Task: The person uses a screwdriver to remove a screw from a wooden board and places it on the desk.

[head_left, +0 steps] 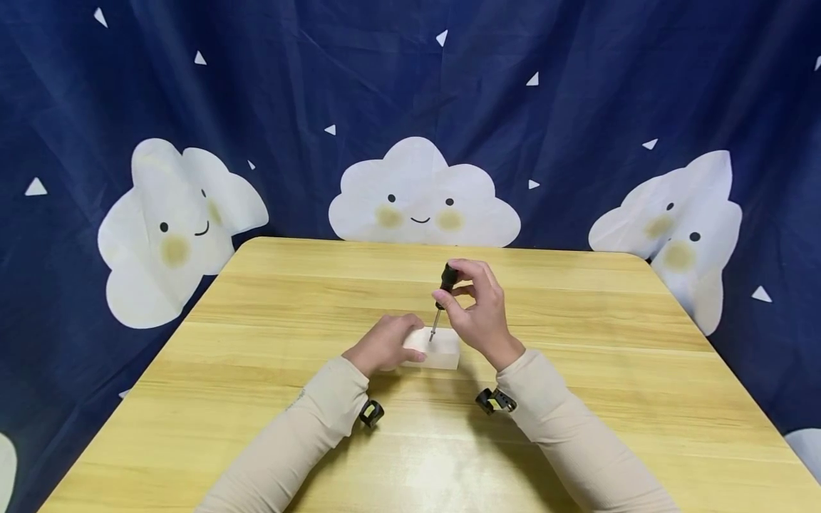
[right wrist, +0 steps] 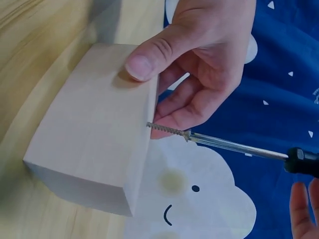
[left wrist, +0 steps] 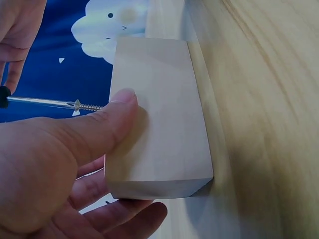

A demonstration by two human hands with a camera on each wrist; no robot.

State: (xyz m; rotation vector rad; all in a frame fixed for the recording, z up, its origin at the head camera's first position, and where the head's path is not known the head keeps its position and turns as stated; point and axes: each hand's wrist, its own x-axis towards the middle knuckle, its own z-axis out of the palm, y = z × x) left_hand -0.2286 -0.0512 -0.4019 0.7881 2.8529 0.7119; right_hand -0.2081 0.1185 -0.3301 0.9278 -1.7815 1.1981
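A pale wooden block [head_left: 442,358] lies on the table, its left end gripped by my left hand [head_left: 385,343]. In the left wrist view the thumb [left wrist: 117,112] presses the block's near side, while the other fingers curl around behind. My right hand [head_left: 479,308] pinches the black handle of a screwdriver [head_left: 447,281] above the block, thumb and fingers on either side. Its metal shaft tilts slightly and meets the head of a threaded screw [right wrist: 167,130]. The screw's tip is at the block's upper face, with most of the thread exposed.
The light wood-grain table [head_left: 256,356] spreads around the block on all sides. Behind it hangs a dark blue curtain [head_left: 288,85] with white smiling clouds. A small black device is strapped at the left wrist [head_left: 371,412] and another at the right wrist [head_left: 494,401].
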